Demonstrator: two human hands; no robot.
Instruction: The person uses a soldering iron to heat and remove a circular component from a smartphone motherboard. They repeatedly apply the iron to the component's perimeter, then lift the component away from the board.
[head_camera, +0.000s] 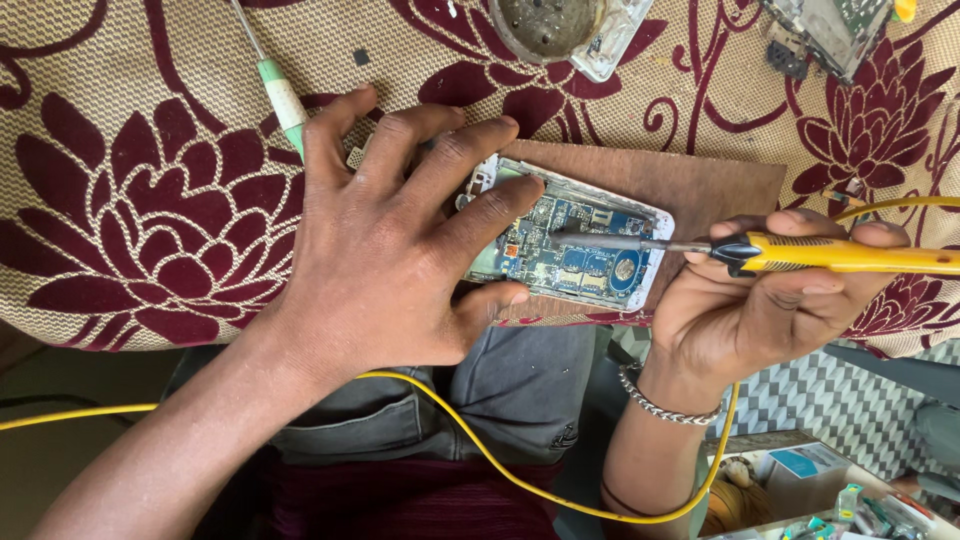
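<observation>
An opened phone (590, 252) with its blue circuit board bare lies on a brown wooden board (700, 185). My left hand (390, 240) is spread over the phone's left end, fingers pressing on it and holding it down. My right hand (770, 295) grips a yellow-handled soldering iron (830, 254) with a black collar. Its metal tip (570, 238) reaches left and touches the circuit board near the middle. A silver chain bracelet (660, 405) sits on my right wrist.
A maroon-flowered cloth (130, 200) covers the table. A green-handled tool (280, 95) lies behind my left hand. A round metal dish (548, 25) and another circuit board (830, 25) sit at the far edge. The iron's yellow cord (480, 445) crosses my lap. A box of small parts (830, 495) stands lower right.
</observation>
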